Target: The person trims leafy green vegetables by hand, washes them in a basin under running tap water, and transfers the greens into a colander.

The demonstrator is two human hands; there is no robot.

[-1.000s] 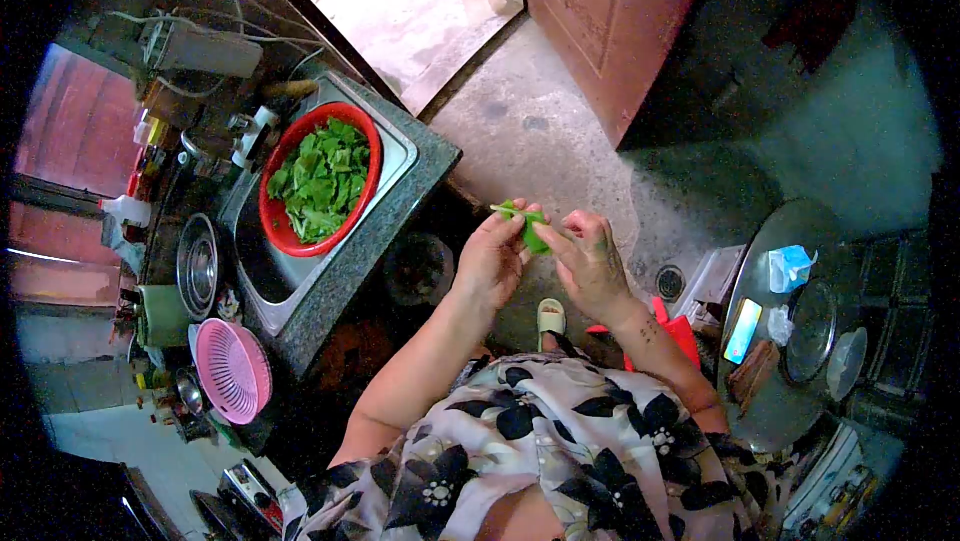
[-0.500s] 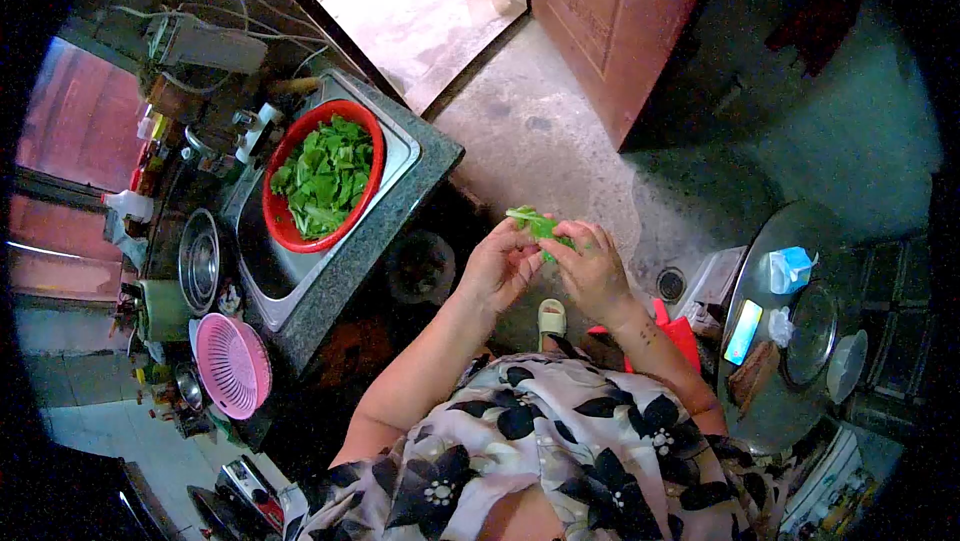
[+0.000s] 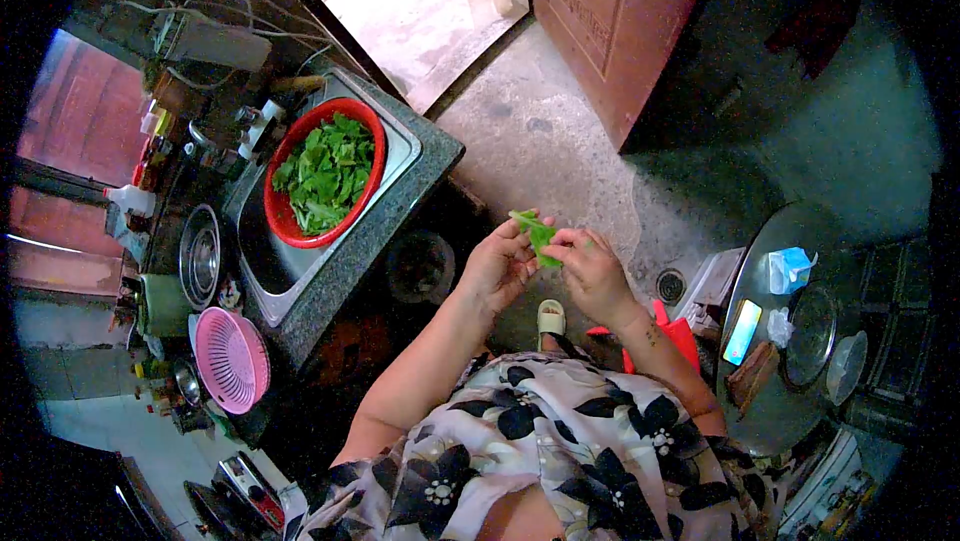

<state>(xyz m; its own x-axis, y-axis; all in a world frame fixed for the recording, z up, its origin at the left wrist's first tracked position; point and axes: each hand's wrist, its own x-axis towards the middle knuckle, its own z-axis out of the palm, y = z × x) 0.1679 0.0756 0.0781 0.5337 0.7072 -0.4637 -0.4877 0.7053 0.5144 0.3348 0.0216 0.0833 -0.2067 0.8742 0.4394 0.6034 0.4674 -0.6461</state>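
Between my two hands, out in front of my body, is a green vegetable leaf (image 3: pixel 538 238) with a pale stalk at its upper left end. My left hand (image 3: pixel 497 269) has its fingers closed on the stalk side. With thumb and forefinger pinched, my right hand (image 3: pixel 595 274) grips the leaf's lower right edge. To the left, a red basin (image 3: pixel 379 163) full of leafy greens (image 3: pixel 325 176) stands over the sink (image 3: pixel 275 291), apart from both hands.
A pink colander (image 3: pixel 232 361) and a steel bowl (image 3: pixel 200 259) sit left of the sink. At right, a round table (image 3: pixel 770 421) bears a phone (image 3: pixel 742 332) and a blue tissue pack (image 3: pixel 790 270). A reddish door (image 3: pixel 610 31) stands ajar ahead; a red object (image 3: pixel 678 344) is by my right forearm.
The leaf now shows more of its surface between my hands. My right fingers have shifted slightly and pinch its lower edge. The basin has not moved.
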